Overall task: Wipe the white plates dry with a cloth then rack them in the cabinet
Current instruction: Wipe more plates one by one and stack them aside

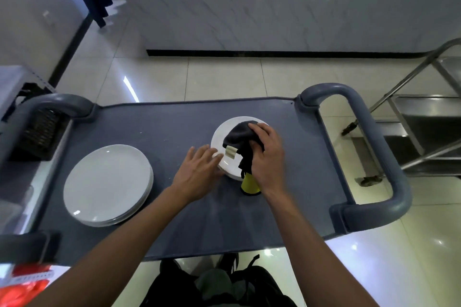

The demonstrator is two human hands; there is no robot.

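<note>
Head view: a white plate [219, 142] lies on the grey cart top [154, 127], being wiped with a dark cloth [240, 136]. The cloth is bunched under the right hand [268, 157], whose grip is curled round it. The left hand [197, 172] rests with straight fingers on the plate's near rim, holding nothing. A stack of white plates [107, 184] sits well apart to the left. To do this step well, the plate should be kept steady at the rim while the cloth is swept in circles out to the edge. The underside probably needs drying too. No cabinet is seen.
</note>
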